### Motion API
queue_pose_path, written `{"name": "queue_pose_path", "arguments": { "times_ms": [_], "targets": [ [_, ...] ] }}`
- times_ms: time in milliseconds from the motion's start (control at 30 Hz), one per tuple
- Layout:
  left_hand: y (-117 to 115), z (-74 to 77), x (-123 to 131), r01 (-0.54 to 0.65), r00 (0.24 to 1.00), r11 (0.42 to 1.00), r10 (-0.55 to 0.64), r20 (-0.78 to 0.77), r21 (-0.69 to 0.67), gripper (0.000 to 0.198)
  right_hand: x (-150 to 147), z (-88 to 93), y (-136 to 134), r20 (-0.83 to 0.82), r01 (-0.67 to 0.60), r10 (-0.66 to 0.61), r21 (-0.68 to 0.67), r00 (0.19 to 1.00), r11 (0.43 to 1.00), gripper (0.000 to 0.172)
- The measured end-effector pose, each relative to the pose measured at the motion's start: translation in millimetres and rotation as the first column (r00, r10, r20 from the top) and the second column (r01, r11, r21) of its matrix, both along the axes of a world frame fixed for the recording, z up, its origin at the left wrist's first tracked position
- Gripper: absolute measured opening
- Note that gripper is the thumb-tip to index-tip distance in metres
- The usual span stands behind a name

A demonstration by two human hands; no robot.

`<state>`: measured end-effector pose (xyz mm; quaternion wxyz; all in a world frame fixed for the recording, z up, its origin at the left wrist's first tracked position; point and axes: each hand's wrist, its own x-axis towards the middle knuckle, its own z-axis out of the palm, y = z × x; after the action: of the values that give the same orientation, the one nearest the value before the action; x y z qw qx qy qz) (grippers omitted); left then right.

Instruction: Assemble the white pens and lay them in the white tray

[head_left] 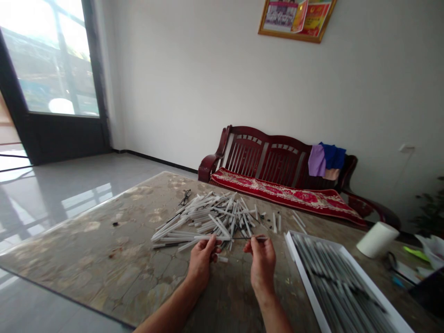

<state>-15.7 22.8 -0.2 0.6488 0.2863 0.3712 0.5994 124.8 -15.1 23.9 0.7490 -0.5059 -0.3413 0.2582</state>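
Left hand (201, 261): grip clamped on white plastic tube (211, 238). Right hand (262, 263): grip pinched together on dark slender rod (249, 238), rod in line with tube. Both held just above near edge of loose tube pile (211, 219) on stone-patterned bench (104, 249). White tray (306, 286) of packed tubes right of hands.

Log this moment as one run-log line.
left hand: long white plastic tube | right hand: thin black rod | beside: heaped white plastic tubes
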Motion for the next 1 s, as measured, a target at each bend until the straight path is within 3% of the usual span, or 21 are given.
{"name": "queue_pose_path", "arguments": {
  "times_ms": [200,267,367,433,533,600,633,800,1000],
  "targets": [
    [-0.1,-1.0,0.2,0.143,0.987,0.99,-0.142,0.075,-0.007,0.046,-16.3,-10.8,-4.0,0.099,-0.255,0.267,-0.122,0.958,0.959,0.031],
    [1.9,-0.2,-1.0,0.135,0.982,0.99,-0.129,0.136,-0.037,0.046,-9.8,-10.0,-1.5,0.115,-0.261,0.279,-0.149,0.954,0.954,0.037],
    [4.9,0.8,-2.3,0.114,0.977,0.991,-0.099,0.188,-0.069,0.044,18.9,-5.9,9.3,0.195,-0.163,0.214,-0.248,0.957,0.955,0.034],
    [5.4,0.7,-1.8,0.114,0.979,0.991,-0.1,0.18,-0.071,0.043,46.2,-3.3,20.3,0.381,-0.048,0.199,-0.371,0.903,0.928,0.028],
    [3.1,-0.3,0.6,0.128,0.984,0.99,-0.119,0.13,-0.061,0.044,86.1,-1.5,37.3,0.753,0.3,0.215,-0.483,0.622,0.823,0.024],
    [0.6,-0.5,2.4,0.142,0.987,0.988,-0.137,0.089,-0.054,0.046,106.9,-1.7,46.7,0.847,0.466,0.227,-0.466,0.481,0.752,0.027],
    [-0.6,-0.4,3.2,0.147,0.987,0.988,-0.143,0.068,-0.047,0.047,115.2,-2.0,50.7,0.864,0.513,0.227,-0.457,0.449,0.726,0.03],
    [-3.0,-1.1,6.3,0.174,0.984,0.985,-0.174,-0.02,-0.016,0.047,143.6,-3.3,68.0,0.903,0.622,0.299,-0.429,0.308,0.655,0.045],
    [0.8,-4.9,8.5,0.166,0.985,0.986,-0.167,-0.052,-0.013,0.048,158.8,-6.3,85.2,0.888,0.599,0.425,-0.44,0.177,0.669,0.037]
  ]
}}
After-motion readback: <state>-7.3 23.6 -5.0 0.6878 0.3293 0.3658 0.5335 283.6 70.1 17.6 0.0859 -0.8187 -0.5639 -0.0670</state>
